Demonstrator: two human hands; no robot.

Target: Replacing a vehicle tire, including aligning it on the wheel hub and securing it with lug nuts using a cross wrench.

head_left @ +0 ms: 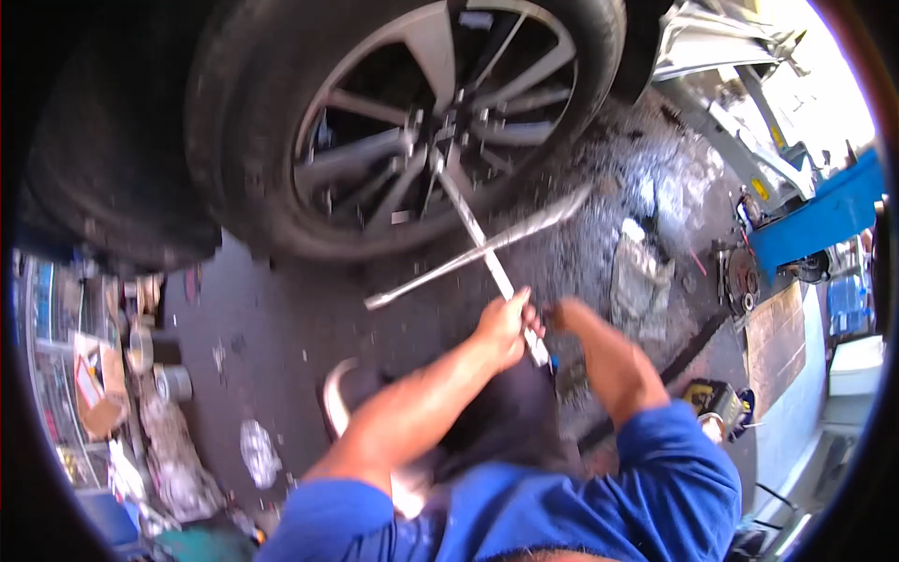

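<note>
A cross-shaped lug wrench points from me up to the wheel, its far end at the lug nuts around the hub. My left hand is wrapped round the near arm of the wrench. The wrench's cross arm slants from lower left to upper right, blurred at its right end. Just right of the shaft is my right hand, bent back and smeared by motion; its fingers are mostly hidden. The wheel has a black tyre and dark and silver spokes.
Dark, wet-looking floor lies under the wheel. A crumpled grey plastic sheet is to the right, near a blue metal arm and a brake disc. At left are an open cardboard box and crumpled clear plastic.
</note>
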